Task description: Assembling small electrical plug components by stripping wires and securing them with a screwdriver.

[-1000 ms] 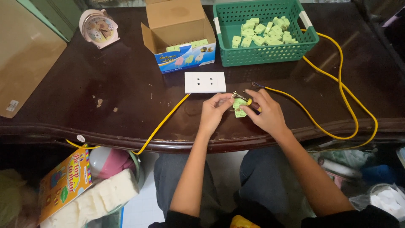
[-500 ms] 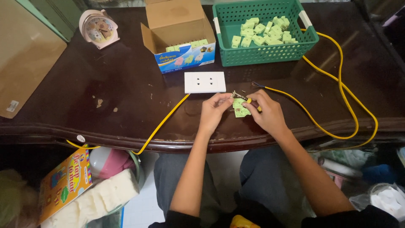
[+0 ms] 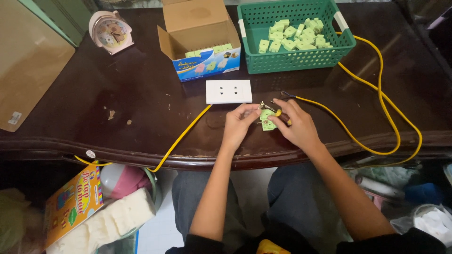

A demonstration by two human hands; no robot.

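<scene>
Near the front edge of the dark wooden surface (image 3: pixel 141 108), my left hand (image 3: pixel 238 126) and right hand (image 3: pixel 296 128) met over a small pale green socket part (image 3: pixel 267 121). My left fingers (image 3: pixel 249 111) were pinched on its left side, holding it just above the wood. My right fingers (image 3: pixel 282 109) were wrapped tight around a small yellow-handled screwdriver (image 3: pixel 275 112), its tip pointing at the part from about three o'clock.

At twelve o'clock from my hands, just beside them, lay a white double-socket faceplate (image 3: pixel 229 91). A yellow cable (image 3: pixel 376 122) ran from beside my right hand, looped out to three o'clock and back up toward the green plastic basket (image 3: pixel 346 40) at one o'clock, which held a heap of the same green parts. Another stretch of yellow cable went off from the faceplate toward seven o'clock and over the edge. At eleven o'clock stood an open cardboard box (image 3: pixel 197 23) with more green parts inside, and farther out at ten o'clock a small pink clock (image 3: pixel 110 32).
</scene>
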